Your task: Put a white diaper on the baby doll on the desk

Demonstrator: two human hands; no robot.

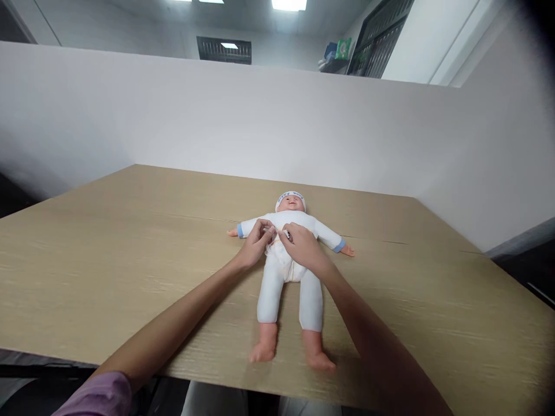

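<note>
A baby doll (269, 297) lies on its back on the wooden table, head away from me, arms spread and legs towards me. It wears a white suit with blue cuffs, a white cap (296, 195) with dark lettering, and a white diaper (289, 269) around its hips. At the diaper's waist, my left hand (255, 244) pinches the edge on the left side. My right hand (302, 247) is closed on the waist edge too, close beside the left one, with a small white bit showing at its fingertips. Both hands partly cover the doll's belly.
The wide wooden table (130, 254) has thin seams across it. A white partition (243, 115) rises behind its far edge. Beyond the partition, a green package (343, 48) sits on a high shelf near a dark window. My legs are under the near edge.
</note>
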